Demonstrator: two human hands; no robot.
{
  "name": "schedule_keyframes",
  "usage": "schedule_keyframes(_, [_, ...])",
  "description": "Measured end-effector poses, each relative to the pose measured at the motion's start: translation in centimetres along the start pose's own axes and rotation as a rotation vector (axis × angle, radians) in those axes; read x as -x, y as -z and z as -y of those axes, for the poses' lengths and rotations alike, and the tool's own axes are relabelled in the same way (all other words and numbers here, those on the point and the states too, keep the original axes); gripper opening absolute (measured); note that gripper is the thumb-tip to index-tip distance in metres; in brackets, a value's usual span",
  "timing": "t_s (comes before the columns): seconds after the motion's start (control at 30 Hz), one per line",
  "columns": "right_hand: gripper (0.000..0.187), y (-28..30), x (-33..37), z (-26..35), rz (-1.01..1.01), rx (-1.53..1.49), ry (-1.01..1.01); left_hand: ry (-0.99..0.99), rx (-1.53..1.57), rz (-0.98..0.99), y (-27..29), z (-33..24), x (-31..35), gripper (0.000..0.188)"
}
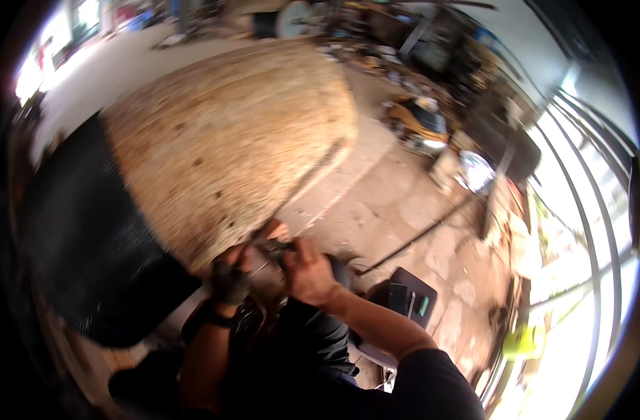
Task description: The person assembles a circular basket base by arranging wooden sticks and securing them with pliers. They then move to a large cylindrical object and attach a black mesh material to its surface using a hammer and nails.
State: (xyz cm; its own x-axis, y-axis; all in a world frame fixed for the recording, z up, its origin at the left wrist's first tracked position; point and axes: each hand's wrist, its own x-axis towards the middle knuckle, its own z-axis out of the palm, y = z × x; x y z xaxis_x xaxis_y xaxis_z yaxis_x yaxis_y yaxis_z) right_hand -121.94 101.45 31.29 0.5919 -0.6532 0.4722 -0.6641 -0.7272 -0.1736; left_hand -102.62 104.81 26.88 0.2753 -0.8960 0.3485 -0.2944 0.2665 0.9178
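Both my hands are close together at the near edge of a large wooden table top (243, 119). My left hand (229, 280), in a dark fingerless glove, has its fingers curled beside a brownish object (267, 276) between the hands. Motion blur hides what that object is. My right hand (311, 274) is bare and closed, its fingers bent around a small dark part that I cannot make out. A thin dark strip (309, 171) runs from near my hands along the wood's right edge.
Black covering (96, 238) spans the table's left end. A dark flat case or seat (414, 297) stands right of my right arm. A thin rod (418, 238) slants above the paved floor (383, 203). Clutter lines the back right, with a yellow-black machine (418, 119).
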Motion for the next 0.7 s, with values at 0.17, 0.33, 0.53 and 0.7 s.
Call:
schedule_keyframes(0.17, [0.023, 0.5, -0.3, 1.3, 0.374, -0.951, -0.255, -0.061, -0.075, 0.033, 3.2, -0.7, 0.2, 0.027])
schedule_keyframes(0.33, [0.02, -0.4, 2.0, 3.8, 0.655, -2.499, -0.651, -0.139, -0.123, 0.049, 3.6, -0.1, 0.4, 0.027])
schedule_keyframes(0.53, [0.025, -1.4, 0.8, 4.5, -0.016, -0.378, -0.294, 0.06, -0.04, -0.104, 2.8, 0.9, 0.6, 0.033])
schedule_keyframes(0.7, [0.026, -1.7, -0.4, 0.2, 0.059, -0.334, -0.353, 0.098, -0.045, -0.266, 3.9, 3.0, -0.8, 0.037])
